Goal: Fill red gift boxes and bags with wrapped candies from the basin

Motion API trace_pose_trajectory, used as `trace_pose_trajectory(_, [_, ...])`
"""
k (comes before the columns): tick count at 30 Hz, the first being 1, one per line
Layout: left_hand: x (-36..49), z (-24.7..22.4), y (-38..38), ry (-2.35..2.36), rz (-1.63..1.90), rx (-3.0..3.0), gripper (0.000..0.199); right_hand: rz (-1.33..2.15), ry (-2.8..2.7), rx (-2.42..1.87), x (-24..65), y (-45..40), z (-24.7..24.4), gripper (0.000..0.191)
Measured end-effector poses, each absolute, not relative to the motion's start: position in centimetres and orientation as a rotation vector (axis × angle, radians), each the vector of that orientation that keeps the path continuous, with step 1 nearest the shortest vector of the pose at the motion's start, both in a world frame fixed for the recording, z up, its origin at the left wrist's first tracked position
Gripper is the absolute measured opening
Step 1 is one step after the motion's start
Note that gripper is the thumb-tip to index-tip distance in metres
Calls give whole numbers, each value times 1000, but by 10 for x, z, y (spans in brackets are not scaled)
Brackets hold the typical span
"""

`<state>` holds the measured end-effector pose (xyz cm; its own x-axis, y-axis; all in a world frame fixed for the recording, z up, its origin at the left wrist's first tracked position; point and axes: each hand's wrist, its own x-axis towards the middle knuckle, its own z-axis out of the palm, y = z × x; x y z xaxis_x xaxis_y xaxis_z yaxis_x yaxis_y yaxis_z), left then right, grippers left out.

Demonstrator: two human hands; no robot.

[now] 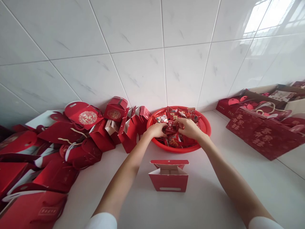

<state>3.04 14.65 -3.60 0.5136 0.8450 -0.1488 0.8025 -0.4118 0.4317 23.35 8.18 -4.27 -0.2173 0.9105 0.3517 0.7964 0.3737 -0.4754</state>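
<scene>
Both of my hands reach into a round red plastic basket that holds several small, shiny, wrapped snack packets. My left hand is over the left side, its fingers curled down onto packets. Opposite it, my right hand has thumb and forefinger bent in at a dark red packet between the hands. The fingertips are partly hidden among the wrappers. In front of the basket, between my forearms, an open red cardboard box stands upright with its top flaps apart and its pale inside showing.
Red gift boxes are heaped along the left, some with rope handles. Several narrow open red boxes stand beside the basket. At right are dark red paper bags with gold lettering. A tiled wall rises behind the white surface.
</scene>
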Motion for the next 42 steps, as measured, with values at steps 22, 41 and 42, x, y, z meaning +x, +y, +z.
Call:
trace_pose_trajectory(22, [43,-50,161,974,554,1985,47,389,-1363,-1317,246,90,-47,50])
trace_pose_trajectory(41, [38,-50,156,780,842,1751,50,1043,-1438,-895,243,74,-29,35])
trace_pose_trajectory(42, [38,-49,155,766,817,1765,51,1057,-1465,-874,243,74,-29,36])
